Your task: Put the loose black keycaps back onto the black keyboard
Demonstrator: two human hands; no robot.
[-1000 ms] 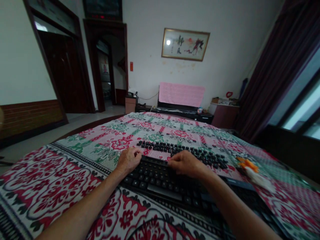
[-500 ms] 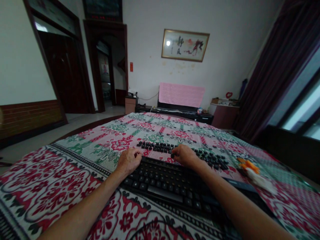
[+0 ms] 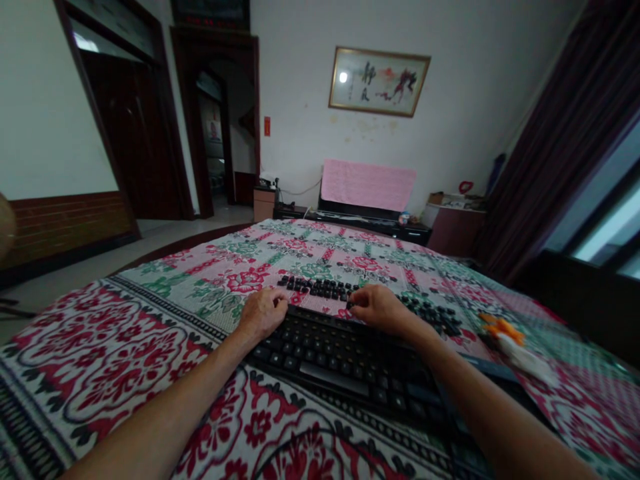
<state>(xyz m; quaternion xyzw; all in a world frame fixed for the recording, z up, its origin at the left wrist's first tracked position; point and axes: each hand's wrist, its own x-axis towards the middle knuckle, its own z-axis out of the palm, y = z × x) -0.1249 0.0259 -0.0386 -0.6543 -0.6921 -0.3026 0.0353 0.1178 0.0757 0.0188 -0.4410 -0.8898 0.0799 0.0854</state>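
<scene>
A black keyboard lies on the patterned cloth in front of me. Its lower rows have keys on, while the upper rows show small bare stems. My left hand is closed, its curled fingers at the keyboard's upper left corner. Beyond the keyboard's far edge, my right hand pinches a small dark keycap, partly hidden by the fingertips. Loose black keycaps lie in rows just past the keyboard. A further group of keycaps sits to the right of my right hand.
The floral cloth covers a wide surface. At the right lie an orange and white object and a dark flat item, partly behind my right forearm. A pink cloth hangs over something on the low black cabinet by the wall.
The whole view has shifted slightly, so the room sits a little higher and further right. Both hands keep nearly the same places and poses at the keyboard and keycaps.
</scene>
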